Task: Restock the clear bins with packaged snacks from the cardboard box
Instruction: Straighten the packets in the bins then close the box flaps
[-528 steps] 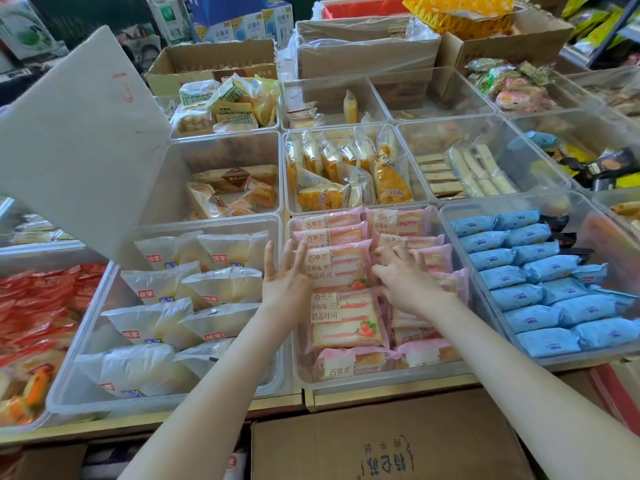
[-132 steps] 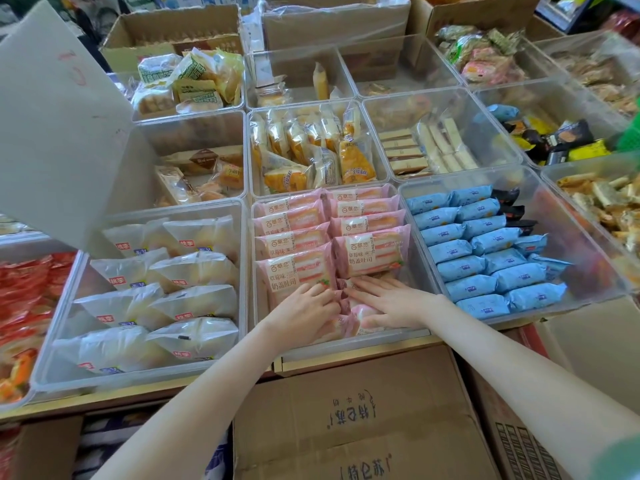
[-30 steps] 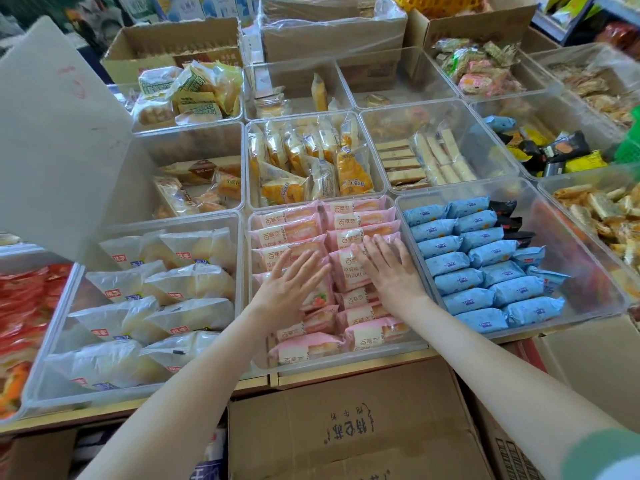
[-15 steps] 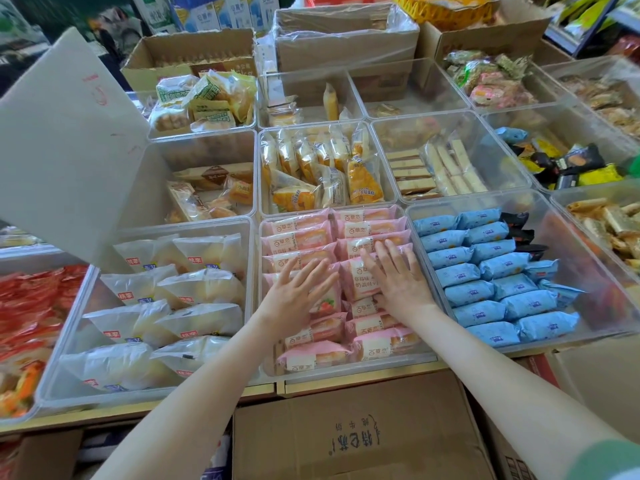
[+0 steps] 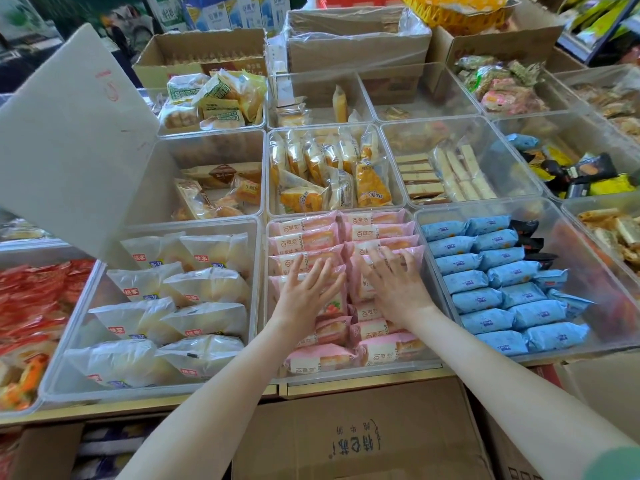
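Two flat, spread-fingered hands, left hand and right hand, press pink packets printed "草恋".

Pink packets had white labels with red print, one showed a red strawberry; blue packets were light blue with small dark marks; white packets frosted, red tags; red packets glossy, at the counter's left edge; cardboard box brown, dark lettering; lid grey, red scribble
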